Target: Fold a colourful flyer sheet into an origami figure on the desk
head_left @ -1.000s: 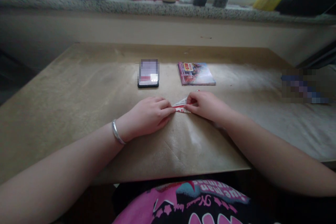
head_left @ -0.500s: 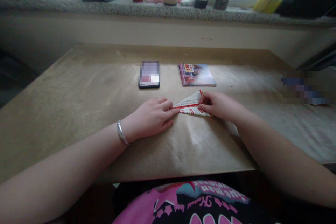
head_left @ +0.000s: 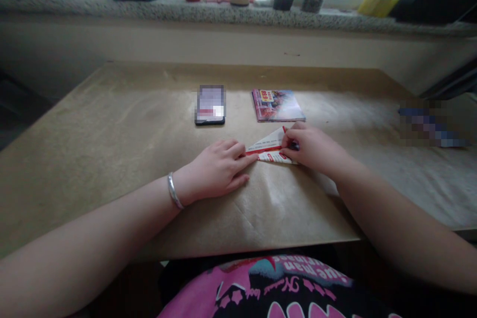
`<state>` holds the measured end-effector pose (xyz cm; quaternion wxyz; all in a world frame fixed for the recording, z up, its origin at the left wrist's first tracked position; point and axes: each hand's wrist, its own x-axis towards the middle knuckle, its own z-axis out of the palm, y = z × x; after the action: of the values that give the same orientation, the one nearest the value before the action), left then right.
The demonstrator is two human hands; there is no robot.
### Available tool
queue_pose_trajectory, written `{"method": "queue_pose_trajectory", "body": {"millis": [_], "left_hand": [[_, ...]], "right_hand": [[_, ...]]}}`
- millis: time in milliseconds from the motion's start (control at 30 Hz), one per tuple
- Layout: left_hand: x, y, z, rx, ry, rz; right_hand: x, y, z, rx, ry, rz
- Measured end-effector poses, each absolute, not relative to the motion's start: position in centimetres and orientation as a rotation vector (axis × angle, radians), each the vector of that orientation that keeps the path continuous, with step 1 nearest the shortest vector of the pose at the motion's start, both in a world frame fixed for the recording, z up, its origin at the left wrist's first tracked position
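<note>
Right hand (head_left: 313, 149) has slid along the paper (head_left: 270, 148) — grip pinching its edge, left hand (head_left: 216, 169) pressing open — a slip could skew the crease.

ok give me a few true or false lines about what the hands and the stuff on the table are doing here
1. The left hand presses its fingertips on the left tip of the folded paper. True.
2. The right hand lies flat on the phone. False: it pinches the right end of the folded paper, and the phone lies apart, beyond both hands.
3. A bracelet sits on the left wrist. True.
4. The booklet lies to the left of the phone. False: it lies to the phone's right.
</note>
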<state>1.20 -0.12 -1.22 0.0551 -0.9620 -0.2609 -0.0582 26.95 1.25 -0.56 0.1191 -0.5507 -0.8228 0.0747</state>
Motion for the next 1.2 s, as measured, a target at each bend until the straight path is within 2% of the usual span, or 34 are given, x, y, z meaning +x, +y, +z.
{"method": "queue_pose_trajectory", "body": {"millis": [100,233,833,1200], "left_hand": [[1.2,-0.2,-1.3,-2.911,-0.803,-0.185],[1.3,-0.1,-1.1,-2.927,-0.794,-0.186],[0.4,0.8,-0.3,-3.034,-0.556,-0.289],[0.3,0.6,0.3,-3.048,-0.6,-0.198]], "right_hand": [[25.9,0.4,-0.2,-1.404,-2.553,0.048],[24.5,-0.6,-0.4,-1.157,-2.691,0.043],[24.3,0.2,-1.7,-0.725,-2.779,-0.273],[24.7,0.2,-2.1,-0.721,-2.769,-0.153]]}}
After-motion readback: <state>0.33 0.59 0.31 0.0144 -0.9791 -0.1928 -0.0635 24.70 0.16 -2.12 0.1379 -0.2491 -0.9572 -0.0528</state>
